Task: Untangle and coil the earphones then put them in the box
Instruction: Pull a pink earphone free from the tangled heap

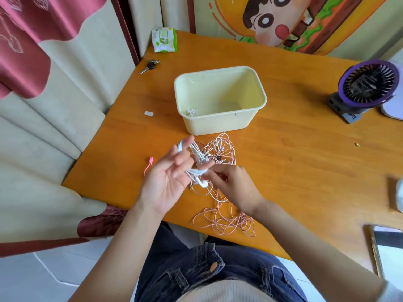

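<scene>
White earphones [197, 166] are looped round the raised fingers of my left hand [170, 177], palm up above the table's near left part. My right hand [231, 184] pinches the same white cable beside an earbud [204, 183]. Under and behind both hands lies a tangle of pink earphone cable [220, 151], which trails down to a looser pink heap [226, 221] at the table's near edge. The pale yellow box [239, 123] stands open just beyond, with one coiled white earphone [192, 112] in its near left corner.
On the orange wooden table [305, 160] lie a pink clip [149, 165], a small white piece [148, 114], keys [150, 65] and a wipes pack [164, 40]. A purple fan [366, 88] stands at the right, a phone [386, 243] at the near right edge.
</scene>
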Tool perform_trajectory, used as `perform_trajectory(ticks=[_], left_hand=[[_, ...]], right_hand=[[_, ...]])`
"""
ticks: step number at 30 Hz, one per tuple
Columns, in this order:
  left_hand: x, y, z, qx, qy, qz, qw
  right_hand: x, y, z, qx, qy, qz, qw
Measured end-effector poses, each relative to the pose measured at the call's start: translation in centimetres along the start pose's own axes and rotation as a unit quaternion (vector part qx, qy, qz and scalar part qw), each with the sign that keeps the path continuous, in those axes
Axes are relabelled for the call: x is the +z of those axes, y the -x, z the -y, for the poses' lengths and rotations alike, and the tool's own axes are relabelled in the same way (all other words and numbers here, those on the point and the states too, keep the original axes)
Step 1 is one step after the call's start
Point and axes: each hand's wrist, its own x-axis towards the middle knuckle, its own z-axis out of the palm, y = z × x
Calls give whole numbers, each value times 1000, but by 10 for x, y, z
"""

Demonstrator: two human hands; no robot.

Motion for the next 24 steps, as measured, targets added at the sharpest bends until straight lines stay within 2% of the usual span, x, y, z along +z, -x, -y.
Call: perform_trajectory(ticks=[3,5,7,9,11,13,16,18,20,22,24], left_hand=[[4,-6,-8,54,-24,-112,992],[0,-8,-13,74,-82,-140,984],[-9,-5,-18,87,-194,-147,966],[-19,2,-24,95,-330,-146,928],[-27,10,-29,92,-478,-124,865],[-36,16,-31,54,-593,-82,799],[-42,23,-36,-40,-642,-23,766],[-39,26,-42,-81,-633,1,770],[-34,28,-49,-102,-605,12,789],[-31,29,-55,-140,-559,31,817],[-32,29,-59,-187,-469,63,861]], right_hand=[[6,7,0,-10,19,22,1000],[9,9,2,-15,44,29,998],[12,11,6,-26,67,33,997],[15,14,11,-40,71,34,996],[16,14,17,-48,70,35,996],[16,13,22,-61,73,40,995],[13,9,31,-77,90,34,992],[7,5,36,-75,98,9,992],[-1,-3,41,-69,89,-19,993],[-11,-13,45,-51,57,-42,996],[-17,-23,46,-31,30,-62,997]])
